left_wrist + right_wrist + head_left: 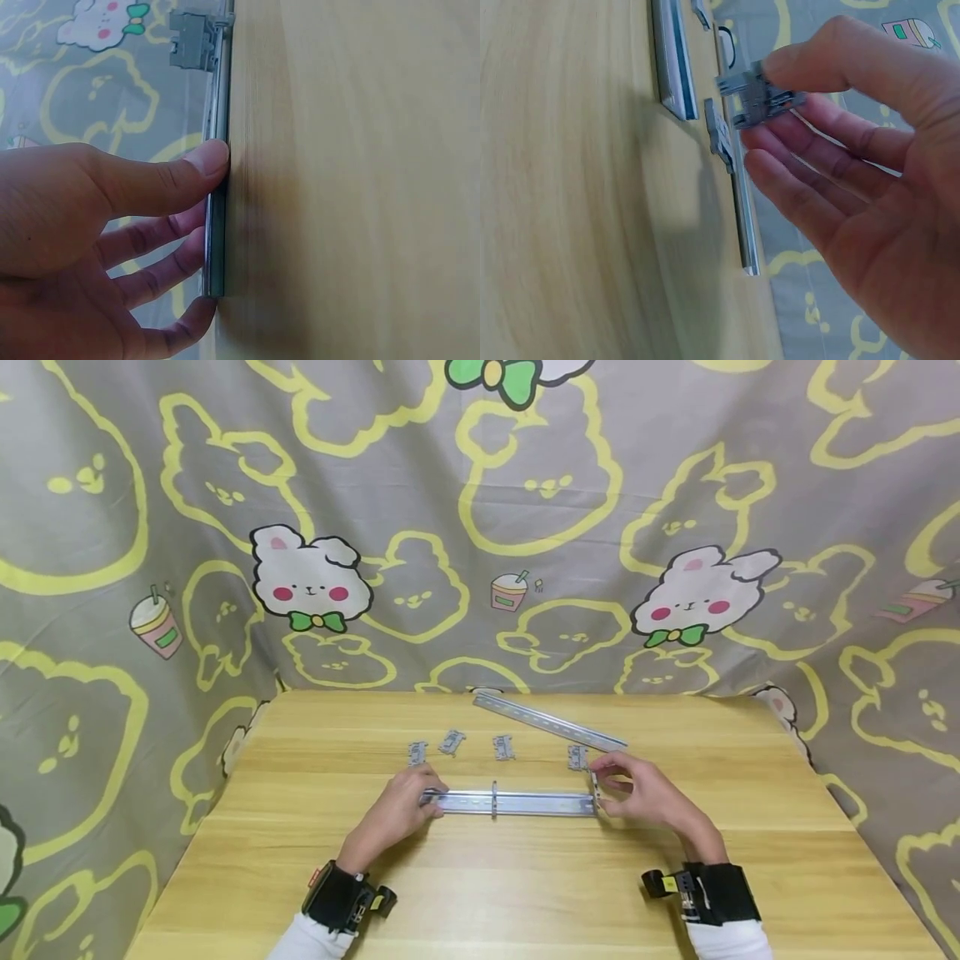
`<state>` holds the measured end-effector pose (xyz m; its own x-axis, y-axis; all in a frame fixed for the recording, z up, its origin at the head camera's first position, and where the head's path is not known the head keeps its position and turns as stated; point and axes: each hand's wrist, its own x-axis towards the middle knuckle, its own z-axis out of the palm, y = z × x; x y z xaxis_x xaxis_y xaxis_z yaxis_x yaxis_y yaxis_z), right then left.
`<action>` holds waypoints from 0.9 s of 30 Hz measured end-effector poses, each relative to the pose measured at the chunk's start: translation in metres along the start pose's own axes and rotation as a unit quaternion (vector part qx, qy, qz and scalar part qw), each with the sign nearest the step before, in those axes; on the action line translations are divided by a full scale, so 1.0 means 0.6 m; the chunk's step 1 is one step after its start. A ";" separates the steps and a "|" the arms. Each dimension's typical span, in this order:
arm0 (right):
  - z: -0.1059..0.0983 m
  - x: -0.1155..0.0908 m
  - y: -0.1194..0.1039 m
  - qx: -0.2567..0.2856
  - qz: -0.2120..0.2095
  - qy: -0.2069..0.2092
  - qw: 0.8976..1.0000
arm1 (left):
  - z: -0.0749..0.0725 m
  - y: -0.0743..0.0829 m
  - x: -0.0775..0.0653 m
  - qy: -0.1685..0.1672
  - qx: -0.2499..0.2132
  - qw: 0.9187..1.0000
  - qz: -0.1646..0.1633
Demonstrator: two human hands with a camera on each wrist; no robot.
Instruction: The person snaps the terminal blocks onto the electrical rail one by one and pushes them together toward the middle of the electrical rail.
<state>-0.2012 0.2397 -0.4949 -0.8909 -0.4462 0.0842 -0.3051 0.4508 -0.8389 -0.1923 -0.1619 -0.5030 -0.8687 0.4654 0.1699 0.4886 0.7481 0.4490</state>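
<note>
A slotted metal DIN rail lies crosswise on the table. My left hand grips its left end, thumb on one edge and fingers on the other in the left wrist view. One grey terminal block stands upright on the rail, left of its middle; the left wrist view shows a block on it too. Between thumb and fingers, my right hand pinches another grey terminal block by the rail's right end. In the right wrist view that block is held apart from the rail.
Behind the rail several loose terminal blocks lie in a row, among them one at the left and one near my right hand. A second DIN rail lies slanted at the back of the wooden table. A patterned curtain hangs behind.
</note>
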 end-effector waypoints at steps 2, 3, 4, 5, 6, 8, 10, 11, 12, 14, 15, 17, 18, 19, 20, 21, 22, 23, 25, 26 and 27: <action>-0.001 -0.001 0.002 -0.005 0.009 -0.007 1.000 | 0.001 -0.002 0.000 0.005 0.003 1.000 0.004; -0.002 -0.001 0.003 -0.004 0.009 -0.010 1.000 | 0.001 -0.003 -0.001 0.008 0.004 1.000 0.005; -0.003 -0.001 0.004 -0.003 0.010 -0.013 1.000 | 0.001 -0.004 -0.001 0.011 0.005 1.000 0.006; -0.003 -0.001 0.004 -0.001 0.010 -0.016 1.000 | 0.001 -0.004 -0.001 0.011 0.006 1.000 0.005; -0.003 -0.001 0.005 0.001 0.010 -0.019 1.000 | 0.001 -0.004 -0.001 0.012 0.007 1.000 0.005; -0.004 -0.002 0.006 0.006 0.011 -0.025 1.000 | 0.000 -0.004 -0.001 0.011 0.006 1.000 0.002; -0.003 -0.003 0.006 0.006 0.014 -0.031 0.999 | 0.000 -0.004 -0.001 0.010 0.004 1.000 0.001; -0.003 -0.004 0.007 0.004 0.017 -0.034 0.999 | 0.000 -0.003 -0.001 0.009 0.004 1.000 0.000; -0.003 -0.005 0.007 0.000 0.019 -0.036 0.999 | 0.000 -0.003 -0.001 0.008 0.004 1.000 0.000; -0.002 -0.008 0.007 -0.006 0.024 -0.041 0.999 | 0.000 -0.003 -0.002 0.006 0.004 1.000 0.000; -0.002 -0.009 0.006 -0.006 0.026 -0.043 0.999 | 0.000 -0.002 -0.002 0.007 0.005 1.000 0.002; -0.002 -0.011 0.006 -0.003 0.029 -0.045 0.999 | -0.001 -0.002 -0.002 0.005 0.005 1.000 0.000; -0.001 -0.011 0.006 0.000 0.030 -0.045 0.999 | -0.001 -0.002 -0.002 0.004 0.006 1.000 -0.002; -0.001 -0.011 0.006 0.004 0.030 -0.046 0.999 | -0.001 -0.002 -0.001 0.005 0.006 1.000 -0.001; -0.001 -0.012 0.006 0.006 0.027 -0.047 0.999 | -0.001 -0.001 -0.001 0.005 0.006 1.000 -0.002; -0.001 -0.012 0.007 0.008 0.026 -0.047 0.999 | -0.001 -0.001 -0.001 0.007 0.006 1.000 0.000; 0.000 -0.012 0.008 0.008 0.024 -0.046 0.999 | -0.001 -0.001 0.000 0.007 0.006 1.000 -0.002; 0.000 -0.012 0.009 0.007 0.021 -0.047 0.999 | 0.000 -0.001 0.000 0.008 0.006 1.000 -0.001; 0.001 -0.011 0.011 0.002 0.014 -0.048 0.999 | 0.001 0.000 0.000 0.009 0.007 1.000 0.000; 0.001 -0.011 0.012 -0.002 0.011 -0.047 0.999 | 0.001 0.000 0.000 0.010 0.005 1.000 0.001; 0.001 -0.011 0.013 -0.004 0.010 -0.046 0.999 | 0.001 0.000 0.000 0.009 0.005 1.000 0.000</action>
<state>-0.1972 0.2456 -0.5022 -0.8618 -0.5069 0.0177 -0.2910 0.4656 -0.8358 -0.1926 -0.1615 -0.5036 -0.8695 0.4572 0.1868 0.4902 0.7527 0.4395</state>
